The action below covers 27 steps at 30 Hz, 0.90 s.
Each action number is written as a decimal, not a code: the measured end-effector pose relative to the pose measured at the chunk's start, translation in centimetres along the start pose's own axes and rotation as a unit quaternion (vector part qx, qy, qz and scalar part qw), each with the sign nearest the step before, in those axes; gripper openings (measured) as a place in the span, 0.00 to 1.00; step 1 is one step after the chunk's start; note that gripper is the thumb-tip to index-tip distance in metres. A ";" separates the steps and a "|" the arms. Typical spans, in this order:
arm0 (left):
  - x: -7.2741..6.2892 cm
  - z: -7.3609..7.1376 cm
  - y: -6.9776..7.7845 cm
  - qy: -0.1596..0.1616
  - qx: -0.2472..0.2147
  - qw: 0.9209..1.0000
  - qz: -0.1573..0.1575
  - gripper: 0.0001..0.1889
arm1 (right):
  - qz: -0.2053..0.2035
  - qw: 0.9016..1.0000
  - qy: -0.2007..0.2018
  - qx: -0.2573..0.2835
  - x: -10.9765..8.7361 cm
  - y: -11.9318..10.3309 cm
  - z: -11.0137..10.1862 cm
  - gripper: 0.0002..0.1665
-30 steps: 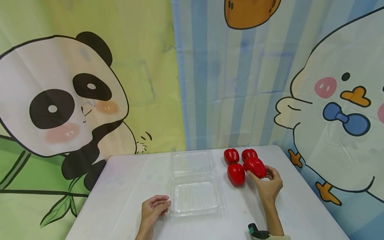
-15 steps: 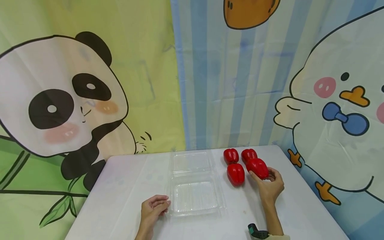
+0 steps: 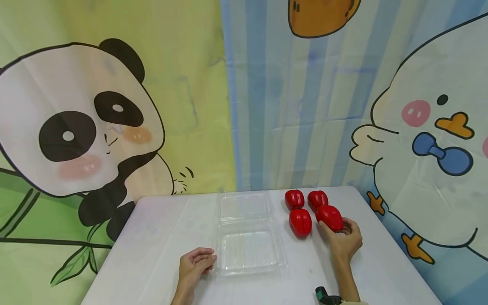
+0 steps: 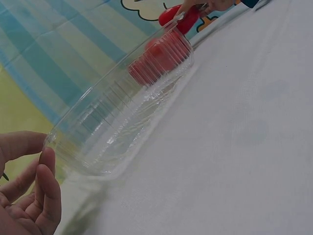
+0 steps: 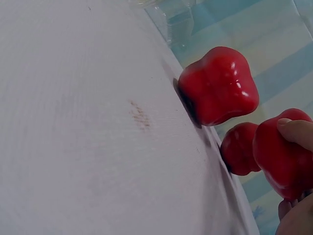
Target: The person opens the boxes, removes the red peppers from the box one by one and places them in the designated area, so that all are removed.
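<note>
My right hand (image 3: 345,243) grips a red bell pepper (image 3: 330,217) between thumb and fingers, at the right of the table; the right wrist view shows the thumb across the held pepper (image 5: 283,154). Behind and to the left of it are more red bell peppers: one nearer (image 3: 300,223) and two farther back, left (image 3: 294,199) and right (image 3: 317,199). A clear plastic clamshell container (image 3: 249,267) lies opened flat left of the peppers, its lid (image 3: 244,206) toward the back. My left hand (image 3: 195,267) pinches the container's left rim; the left wrist view shows thumb and finger meeting at its edge (image 4: 93,88).
The white table (image 3: 164,228) ends at a printed curtain (image 3: 267,106) at the back. A small brownish mark (image 5: 140,115) shows on the tabletop in the right wrist view.
My right hand has moved the held pepper slightly right and toward me, away from the other peppers. The left hand and the container have stayed in place.
</note>
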<state>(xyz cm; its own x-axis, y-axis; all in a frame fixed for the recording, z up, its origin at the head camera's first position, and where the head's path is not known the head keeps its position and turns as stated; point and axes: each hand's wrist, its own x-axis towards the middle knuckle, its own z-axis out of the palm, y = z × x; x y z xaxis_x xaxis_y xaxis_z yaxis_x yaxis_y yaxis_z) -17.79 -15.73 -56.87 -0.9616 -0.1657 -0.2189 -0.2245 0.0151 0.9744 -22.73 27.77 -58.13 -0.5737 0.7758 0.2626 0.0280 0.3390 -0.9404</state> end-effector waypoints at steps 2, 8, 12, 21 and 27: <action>0.0 0.0 0.0 0.000 -0.001 1.000 0.002 0.16 | 0.004 1.000 0.000 0.001 0.0 0.2 0.0 0.43; 0.1 0.0 -0.1 0.002 -0.001 1.000 -0.002 0.17 | -0.001 1.000 0.000 0.006 0.1 0.4 0.1 0.43; 0.2 0.0 -0.1 0.001 0.000 1.000 -0.002 0.16 | 0.005 1.000 -0.005 0.000 0.2 0.5 0.1 0.43; 0.3 0.1 0.2 -0.001 -0.004 1.000 -0.003 0.17 | 0.033 0.999 -0.025 -0.019 0.3 0.3 0.0 0.44; 0.3 0.0 -0.1 -0.001 -0.002 1.000 -0.006 0.17 | 0.051 0.998 -0.027 -0.019 0.1 0.3 0.0 0.45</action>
<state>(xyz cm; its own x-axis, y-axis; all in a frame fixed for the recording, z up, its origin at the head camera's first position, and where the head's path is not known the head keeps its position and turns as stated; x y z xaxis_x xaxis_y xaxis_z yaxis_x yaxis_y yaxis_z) -18.09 -15.82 -57.02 -0.9592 -0.1646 -0.2299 -0.2345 0.0084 0.9721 -22.82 27.93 -58.38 -0.6094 0.7779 0.1536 0.1188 0.2811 -0.9523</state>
